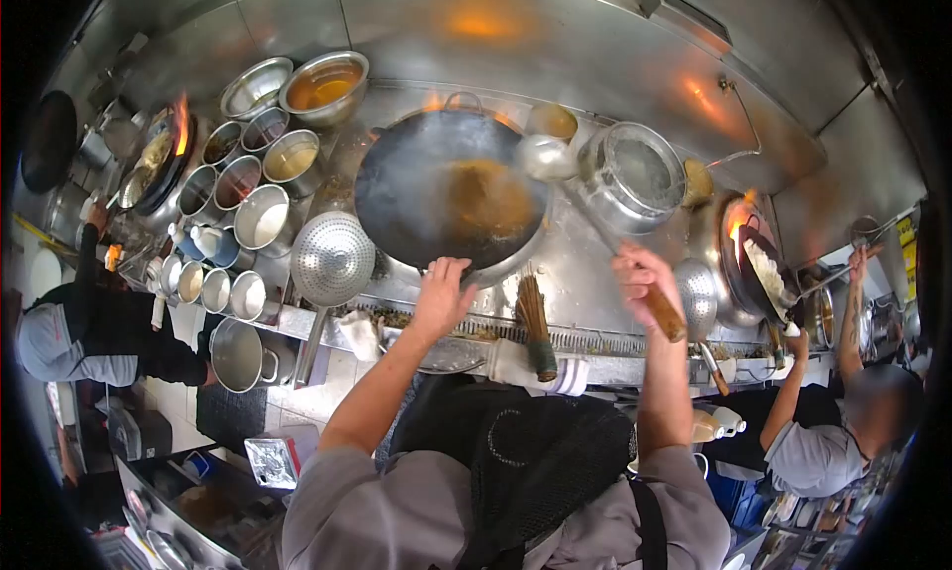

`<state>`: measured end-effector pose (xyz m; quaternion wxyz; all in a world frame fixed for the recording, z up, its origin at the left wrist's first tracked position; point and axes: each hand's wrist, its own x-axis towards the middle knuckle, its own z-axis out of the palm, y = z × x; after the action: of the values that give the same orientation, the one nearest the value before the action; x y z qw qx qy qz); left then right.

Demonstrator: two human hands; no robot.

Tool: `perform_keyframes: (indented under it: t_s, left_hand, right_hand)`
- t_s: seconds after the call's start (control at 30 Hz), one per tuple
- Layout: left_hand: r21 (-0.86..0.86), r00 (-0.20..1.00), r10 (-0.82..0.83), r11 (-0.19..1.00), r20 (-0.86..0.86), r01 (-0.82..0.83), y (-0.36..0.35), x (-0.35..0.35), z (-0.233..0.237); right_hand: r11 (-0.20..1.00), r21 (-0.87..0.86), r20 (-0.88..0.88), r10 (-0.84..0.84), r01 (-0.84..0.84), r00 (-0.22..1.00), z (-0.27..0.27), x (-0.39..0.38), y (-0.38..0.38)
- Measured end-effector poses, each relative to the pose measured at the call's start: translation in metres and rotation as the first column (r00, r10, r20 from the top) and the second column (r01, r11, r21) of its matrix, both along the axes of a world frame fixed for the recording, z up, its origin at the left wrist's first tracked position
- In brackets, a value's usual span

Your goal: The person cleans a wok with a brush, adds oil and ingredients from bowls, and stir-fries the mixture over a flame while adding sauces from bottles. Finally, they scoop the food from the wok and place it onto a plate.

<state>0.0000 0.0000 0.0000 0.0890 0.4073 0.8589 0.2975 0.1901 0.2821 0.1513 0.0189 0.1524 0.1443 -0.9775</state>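
Note:
A large black wok [407,188] sits over flames at the centre, with brown liquid [486,198] and steam inside. My left hand [441,294] is at its near rim, fingers bent over the edge; what they grip there is hard to make out. In my right hand [645,283] is the wooden handle of a metal ladle [546,160]. The ladle's bowl is beyond the wok's right rim, close to a small pot [551,122] and left of a large steel pot [635,178].
Steel containers [263,216] and two bowls [323,86] stand left of the wok. A perforated strainer [333,258] lies nearby, and a bamboo brush [536,322] is at the front edge. Co-workers [838,426] [94,332] work at woks on both sides.

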Motion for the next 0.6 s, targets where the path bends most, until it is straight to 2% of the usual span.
perform_keyframes:
  t_s: [0.03,0.07,0.1,0.17,0.2,0.23,0.27,0.3,0.37,0.4,0.43,0.47,0.5,0.53,0.6]
  left_hand:
    - [0.22,0.996,-0.045,0.974,-0.074,0.06,0.011,0.01,0.015]
    - [0.422,0.986,-0.07,0.897,-0.152,0.129,0.02,0.021,0.031]
    - [0.416,0.961,-0.154,0.877,-0.229,0.239,-0.03,0.01,0.058]
    - [0.439,0.93,-0.264,0.825,-0.257,0.355,-0.03,0.021,0.09]
    - [0.444,0.917,-0.289,0.808,-0.277,0.388,-0.025,0.026,0.09]
    - [0.44,0.903,-0.317,0.794,-0.291,0.42,-0.027,0.027,0.089]
    - [0.435,0.907,-0.31,0.801,-0.285,0.41,-0.031,0.02,0.082]
    - [0.417,0.906,-0.31,0.811,-0.288,0.41,-0.035,0.012,0.072]
    - [0.399,0.909,-0.31,0.824,-0.278,0.403,-0.048,-0.002,0.064]
    - [0.539,0.955,-0.188,0.792,-0.23,0.285,-0.062,-0.014,0.068]
    - [0.664,0.984,-0.069,0.73,-0.165,0.163,-0.076,-0.027,0.072]
    - [0.821,0.994,-0.046,0.569,0.095,-0.052,-0.088,-0.042,0.078]
    - [0.875,0.933,-0.077,0.38,0.353,-0.299,-0.1,-0.058,0.084]
    - [0.883,0.895,-0.113,0.259,0.43,-0.392,-0.113,-0.085,0.088]
    - [0.801,0.819,0.003,0.21,0.573,-0.561,-0.136,-0.125,0.098]
  right_hand:
    - [1.0,-0.004,-0.013,0.016,-0.016,1.0,-0.01,-0.006,-0.002]
    - [1.0,0.015,0.054,-0.015,0.014,0.998,-0.015,-0.015,-0.01]
    - [1.0,-0.012,0.033,0.014,-0.014,0.999,-0.035,-0.046,-0.07]
    - [0.994,-0.053,-0.058,0.092,-0.095,0.994,-0.076,-0.076,-0.098]
    - [0.979,0.204,0.062,-0.033,0.019,0.998,-0.076,-0.092,-0.125]
    - [0.888,0.449,0.146,-0.182,0.098,0.972,-0.078,-0.101,-0.152]
    - [0.927,0.36,-0.058,-0.093,0.107,0.994,-0.137,-0.103,-0.148]
    - [0.893,0.439,0.097,-0.153,0.096,0.983,-0.133,-0.118,-0.165]
    - [0.764,0.642,0.065,-0.142,0.067,0.988,-0.104,-0.115,-0.186]
    - [0.547,0.832,0.189,-0.126,-0.091,0.974,-0.11,-0.106,-0.182]
    - [0.279,0.925,0.305,-0.148,-0.257,0.941,-0.121,-0.09,-0.168]
    - [-0.182,0.909,0.296,-0.346,-0.374,0.89,-0.152,-0.068,-0.158]
    - [-0.45,0.694,0.346,-0.478,-0.563,0.808,-0.189,-0.039,-0.147]
    - [-0.617,0.367,0.332,-0.612,-0.696,0.718,-0.217,-0.015,-0.146]
    - [-0.579,0.372,0.372,-0.624,-0.726,0.688,-0.233,0.006,-0.155]
